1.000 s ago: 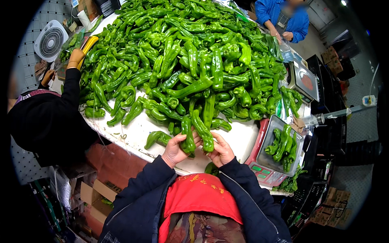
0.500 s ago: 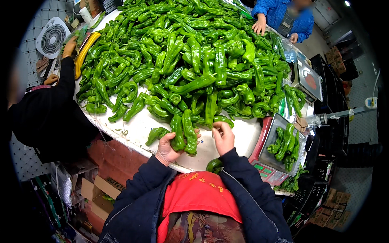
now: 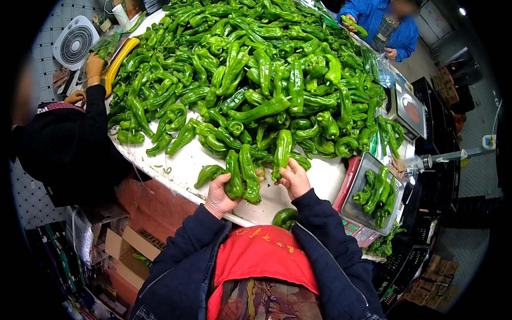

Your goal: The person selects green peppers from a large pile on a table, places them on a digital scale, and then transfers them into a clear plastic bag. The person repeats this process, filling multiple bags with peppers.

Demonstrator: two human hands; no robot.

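My left hand is closed round a couple of long green peppers, held upright side by side over the near table edge. Just to the right, my right hand grips one more green pepper by its lower end, its top against the front of the heap. A big heap of green peppers covers most of the white table. One loose pepper lies left of my left hand, and a curled one rests at the table edge under my right wrist.
A red scale with several peppers on its metal tray stands to the right; another scale sits behind it. At left, a person in black reaches beside a yellow-handled tool; a person in blue is far right. An open carton sits low left.
My right hand has taken hold of a pepper at the heap's front edge. My left hand keeps its peppers. The person in blue has lifted a pepper.
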